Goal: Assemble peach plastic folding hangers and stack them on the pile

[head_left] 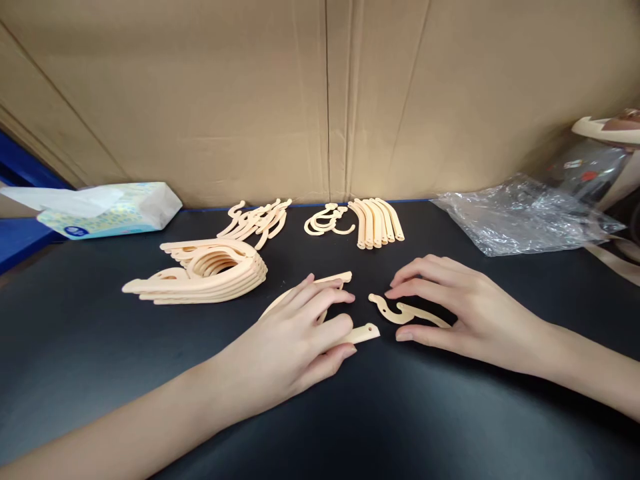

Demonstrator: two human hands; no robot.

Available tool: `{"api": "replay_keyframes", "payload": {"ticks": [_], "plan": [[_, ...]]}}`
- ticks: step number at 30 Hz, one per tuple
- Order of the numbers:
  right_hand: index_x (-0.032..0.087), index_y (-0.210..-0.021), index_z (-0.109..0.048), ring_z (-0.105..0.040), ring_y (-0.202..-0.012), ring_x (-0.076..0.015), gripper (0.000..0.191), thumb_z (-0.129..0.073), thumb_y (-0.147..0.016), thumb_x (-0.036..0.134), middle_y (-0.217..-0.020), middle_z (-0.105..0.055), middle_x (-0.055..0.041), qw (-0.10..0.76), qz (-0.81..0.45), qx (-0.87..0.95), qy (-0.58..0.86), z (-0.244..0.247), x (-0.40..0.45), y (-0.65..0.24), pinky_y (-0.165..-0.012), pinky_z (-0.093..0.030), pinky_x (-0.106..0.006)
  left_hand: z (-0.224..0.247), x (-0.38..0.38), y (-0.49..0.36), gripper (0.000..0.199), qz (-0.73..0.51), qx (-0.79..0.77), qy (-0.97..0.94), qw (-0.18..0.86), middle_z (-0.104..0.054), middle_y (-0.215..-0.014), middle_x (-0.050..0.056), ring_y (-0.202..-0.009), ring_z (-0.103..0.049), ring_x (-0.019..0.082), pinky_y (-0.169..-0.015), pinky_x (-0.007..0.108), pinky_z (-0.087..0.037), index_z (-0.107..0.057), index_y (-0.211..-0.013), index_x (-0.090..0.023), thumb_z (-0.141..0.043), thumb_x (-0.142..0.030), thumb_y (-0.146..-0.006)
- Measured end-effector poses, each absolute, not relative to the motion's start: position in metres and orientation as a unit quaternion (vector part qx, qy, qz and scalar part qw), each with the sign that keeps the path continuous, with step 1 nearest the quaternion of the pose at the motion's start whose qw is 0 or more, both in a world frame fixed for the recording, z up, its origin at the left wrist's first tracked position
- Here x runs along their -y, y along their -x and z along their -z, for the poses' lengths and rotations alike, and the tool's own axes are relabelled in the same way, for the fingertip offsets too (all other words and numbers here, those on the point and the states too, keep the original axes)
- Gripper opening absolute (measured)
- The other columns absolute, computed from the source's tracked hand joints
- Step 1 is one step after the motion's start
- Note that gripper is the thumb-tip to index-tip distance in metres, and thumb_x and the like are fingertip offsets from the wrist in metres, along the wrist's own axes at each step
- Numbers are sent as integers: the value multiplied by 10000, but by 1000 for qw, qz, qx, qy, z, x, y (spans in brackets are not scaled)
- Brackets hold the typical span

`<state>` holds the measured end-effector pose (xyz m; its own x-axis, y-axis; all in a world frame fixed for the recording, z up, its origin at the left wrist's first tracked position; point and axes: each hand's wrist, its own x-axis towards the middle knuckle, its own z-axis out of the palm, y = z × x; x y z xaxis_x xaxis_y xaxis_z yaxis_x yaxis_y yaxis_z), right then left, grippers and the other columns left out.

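My left hand (313,333) lies over cream plastic clothes-hanger parts in the middle of the table. Its thumb and index finger close on a straight hanger arm (364,334), whose holed end sticks out to the right. Another hanger piece (340,277) shows behind its fingers; how the two connect is hidden beneath the hand. To the right, my right hand (463,310) is open, fingers and thumb apart around a loose hanger arm (403,312) with a curved notch. That arm rests on the table, its far end partly hidden under the hand.
Stacked folding hangers (200,283) sit at left on the black table (350,427). Behind them lie notched arms (260,220), hooks (327,220) and a row of curved arms (377,223). A tissue pack (115,210) and clear plastic bag (520,217) flank them before a cardboard wall (250,100).
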<state>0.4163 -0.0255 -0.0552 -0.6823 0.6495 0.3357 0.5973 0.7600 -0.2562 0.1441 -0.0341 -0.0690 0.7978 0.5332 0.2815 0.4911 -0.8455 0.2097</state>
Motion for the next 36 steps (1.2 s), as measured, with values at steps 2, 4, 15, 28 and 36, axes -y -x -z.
{"api": "replay_keyframes", "payload": {"ticks": [2, 4, 15, 28, 36], "plan": [[172, -1079, -657, -600, -887, -208, 339, -641, -886, 450, -1061, -640, -82, 213, -17, 914, 344, 60, 28, -414, -778, -456, -355, 69, 34, -145, 153, -171, -268, -946, 58, -580, -1249, 83, -1354, -429, 230, -1173, 496, -308, -548, -919, -201, -433, -265, -998], [164, -1080, -664, -600, -881, -210, 324, -634, -896, 428, -1063, -644, -86, 215, 10, 913, 346, 64, 30, -412, -774, -455, -358, 67, 34, -146, 148, -170, -265, -948, 55, -586, -1247, 89, -1344, -445, 238, -1162, 509, -327, -547, -923, -195, -430, -249, -997], [155, -850, -594, -551, -748, -158, 108, -523, -930, 141, -866, -639, -48, 260, 12, 907, 332, 68, 29, -402, -696, -415, -311, 68, 34, -147, 215, -166, -272, -946, 64, -597, -1237, 95, -1317, -472, 240, -1167, 517, -317, -531, -846, -176, -421, -272, -1004], [185, -1038, -485, -545, -520, -88, 140, -348, -1007, 174, -784, -618, 16, 230, -71, 911, 335, 67, 38, -402, -505, -394, -215, 66, 39, -147, 161, -182, -278, -934, 134, -567, -1260, 91, -1403, -359, 208, -1220, 436, -216, -528, -888, -182, -414, -222, -995], [162, -1012, -566, -514, -515, -107, 209, -363, -1020, 206, -671, -574, 25, 218, -59, 919, 323, 67, 40, -402, -518, -360, -242, 65, 38, -148, 175, -196, -269, -936, 113, -518, -1289, 106, -1404, -346, 197, -1217, 405, -212, -478, -845, -187, -401, -204, -1001]]}}
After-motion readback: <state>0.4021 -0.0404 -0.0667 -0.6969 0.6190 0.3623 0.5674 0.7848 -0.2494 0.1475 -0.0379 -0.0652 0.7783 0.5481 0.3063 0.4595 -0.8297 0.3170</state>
